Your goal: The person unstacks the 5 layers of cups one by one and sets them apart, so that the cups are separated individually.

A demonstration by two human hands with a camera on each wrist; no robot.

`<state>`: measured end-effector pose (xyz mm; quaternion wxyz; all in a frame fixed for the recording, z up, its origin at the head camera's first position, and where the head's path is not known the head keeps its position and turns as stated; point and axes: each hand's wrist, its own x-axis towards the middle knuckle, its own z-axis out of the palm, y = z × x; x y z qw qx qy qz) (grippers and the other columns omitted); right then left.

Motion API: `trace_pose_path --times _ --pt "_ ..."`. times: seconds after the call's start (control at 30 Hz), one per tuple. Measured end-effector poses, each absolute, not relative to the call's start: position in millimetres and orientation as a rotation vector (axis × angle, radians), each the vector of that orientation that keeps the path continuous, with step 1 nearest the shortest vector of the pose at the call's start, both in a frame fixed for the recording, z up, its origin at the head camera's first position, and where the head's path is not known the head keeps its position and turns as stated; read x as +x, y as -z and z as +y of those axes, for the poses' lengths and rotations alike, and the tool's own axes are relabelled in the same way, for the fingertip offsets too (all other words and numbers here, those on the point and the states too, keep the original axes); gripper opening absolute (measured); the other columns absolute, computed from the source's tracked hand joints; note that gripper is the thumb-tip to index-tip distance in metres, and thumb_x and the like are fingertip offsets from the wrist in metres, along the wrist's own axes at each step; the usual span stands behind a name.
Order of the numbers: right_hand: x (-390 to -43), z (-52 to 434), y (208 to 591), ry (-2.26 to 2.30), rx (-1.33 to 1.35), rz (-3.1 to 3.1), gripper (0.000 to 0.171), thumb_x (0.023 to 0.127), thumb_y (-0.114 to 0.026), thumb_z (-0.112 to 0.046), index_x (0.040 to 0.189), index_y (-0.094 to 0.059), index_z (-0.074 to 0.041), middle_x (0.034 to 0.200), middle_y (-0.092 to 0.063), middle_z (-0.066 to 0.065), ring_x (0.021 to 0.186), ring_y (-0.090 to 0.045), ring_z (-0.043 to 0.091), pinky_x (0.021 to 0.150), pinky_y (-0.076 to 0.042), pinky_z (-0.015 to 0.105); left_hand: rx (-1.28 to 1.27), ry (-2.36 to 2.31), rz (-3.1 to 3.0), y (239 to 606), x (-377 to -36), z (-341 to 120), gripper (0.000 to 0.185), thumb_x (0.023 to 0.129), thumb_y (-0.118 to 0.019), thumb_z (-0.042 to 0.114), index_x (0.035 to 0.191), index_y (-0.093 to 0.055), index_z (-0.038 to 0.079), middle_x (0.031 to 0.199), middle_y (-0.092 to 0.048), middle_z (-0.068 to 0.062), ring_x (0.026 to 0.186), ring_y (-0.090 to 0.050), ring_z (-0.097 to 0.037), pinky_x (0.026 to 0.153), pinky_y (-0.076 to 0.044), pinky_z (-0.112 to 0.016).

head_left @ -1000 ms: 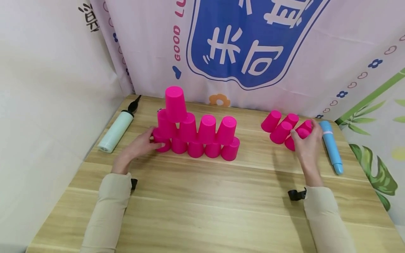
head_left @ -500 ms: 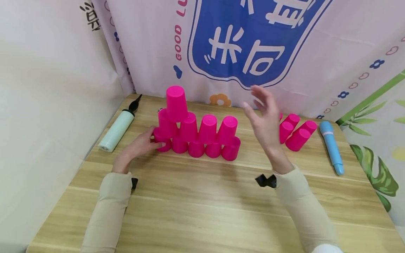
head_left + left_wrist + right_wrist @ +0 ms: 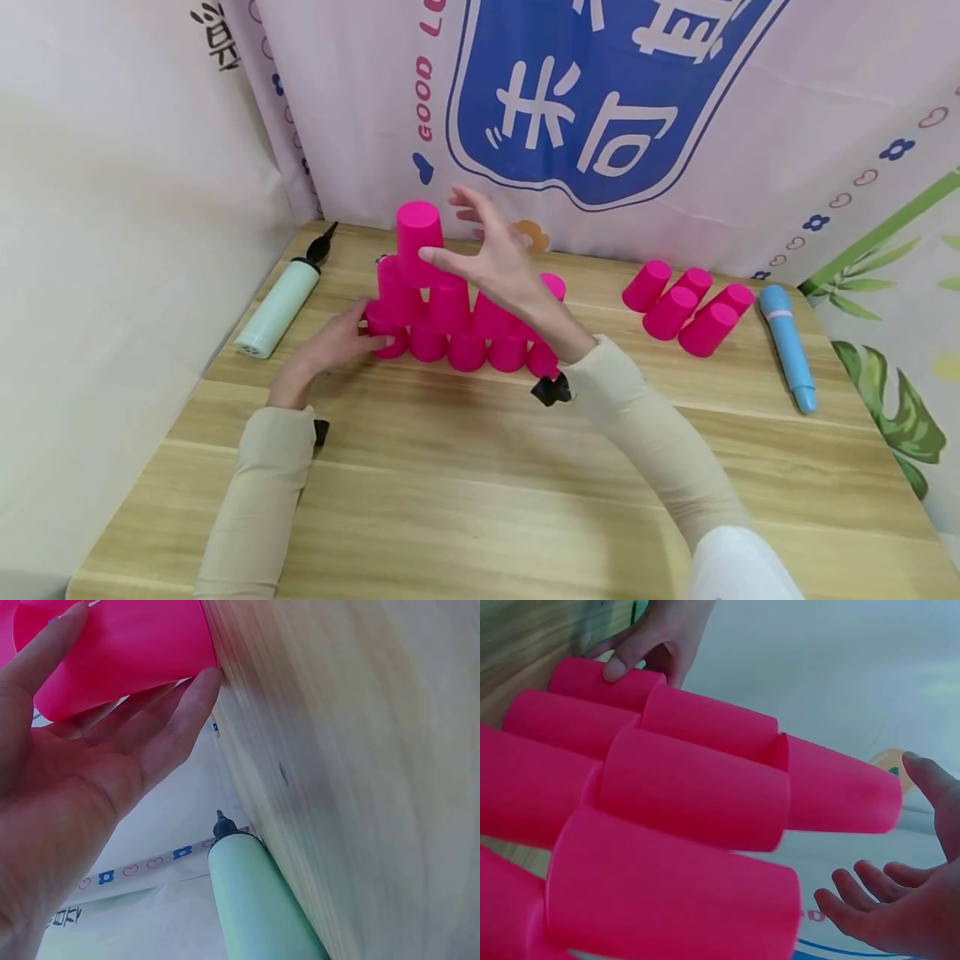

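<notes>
Pink plastic cups stand upside down in a tiered wall, with several in the bottom row, several in the row above, and a single top cup [image 3: 417, 235] above the left end. My left hand [image 3: 335, 340] grips the bottom row's leftmost cup [image 3: 142, 656], thumb on one side and fingers on the other. My right hand [image 3: 501, 254] is beside the top cup with thumb and fingers spread. Its thumb overlaps that cup in the head view, but the right wrist view shows a gap between the hand [image 3: 907, 900] and the cup [image 3: 844, 787]. The right forearm hides part of the wall's right end.
Several more upside-down pink cups [image 3: 670, 313] stand in a group at the back right. Beside them lies a blue cylindrical tool [image 3: 787, 346]. A mint-green hand pump [image 3: 279, 307] with a black nozzle lies at the left. A printed curtain [image 3: 360, 100] hangs behind the wooden table [image 3: 465, 483].
My right hand has moved left from the back-right cup group, across the wall, to the top cup. The left hand keeps its grip on the bottom left cup.
</notes>
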<state>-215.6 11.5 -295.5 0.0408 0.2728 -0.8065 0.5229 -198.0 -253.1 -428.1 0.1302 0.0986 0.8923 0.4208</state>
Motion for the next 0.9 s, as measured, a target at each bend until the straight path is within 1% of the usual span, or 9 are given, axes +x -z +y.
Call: trace_pose_path --times 0.07,0.23,0.33,0.6,0.9 --pt "-217 4 298 -1.598 0.828 -2.503 0.086 0.078 -0.078 -0.041 0.148 -0.033 -0.019 0.140 -0.045 -0.003 0.125 -0.045 0.014 0.097 -0.045 0.026 0.283 -1.235 2.582 428 -198 -253 0.062 0.092 -0.066 0.024 0.140 -0.032 0.005 0.134 -0.050 -0.019 0.123 -0.049 -0.037 0.101 -0.042 -0.052" --pt "-219 -8 302 -1.608 0.795 -2.538 0.086 0.079 -0.077 -0.041 0.149 -0.033 -0.018 0.138 -0.047 0.000 0.120 -0.049 0.013 0.092 -0.050 0.029 0.293 -1.245 2.571 428 -198 -254 0.063 0.092 -0.065 0.023 0.142 -0.030 0.004 0.136 -0.049 -0.020 0.124 -0.048 -0.038 0.102 -0.042 -0.052" --pt "-220 -13 302 -1.602 0.782 -2.533 0.082 0.080 -0.077 -0.037 0.147 -0.035 -0.014 0.135 -0.049 0.002 0.118 -0.050 0.014 0.091 -0.050 0.029 0.286 -1.236 2.578 427 -198 -254 0.063 0.092 -0.065 0.023 0.142 -0.030 0.004 0.136 -0.049 -0.020 0.124 -0.048 -0.038 0.102 -0.042 -0.052" --pt "-221 -20 305 -1.655 0.740 -2.460 0.069 0.081 -0.077 -0.030 0.139 -0.044 -0.012 0.126 -0.055 0.003 0.111 -0.053 0.015 0.088 -0.051 0.027 0.294 -1.248 2.576 430 -199 -255 0.062 0.092 -0.065 0.022 0.140 -0.031 0.004 0.136 -0.049 -0.020 0.124 -0.047 -0.038 0.102 -0.041 -0.052" --pt "-218 -23 310 -1.696 0.713 -2.431 0.065 0.081 -0.078 -0.029 0.136 -0.047 -0.013 0.122 -0.057 0.002 0.109 -0.056 0.014 0.087 -0.051 0.026 0.296 -1.240 2.576 429 -198 -256 0.063 0.092 -0.066 0.025 0.140 -0.031 0.005 0.135 -0.049 -0.019 0.123 -0.048 -0.037 0.102 -0.041 -0.052"
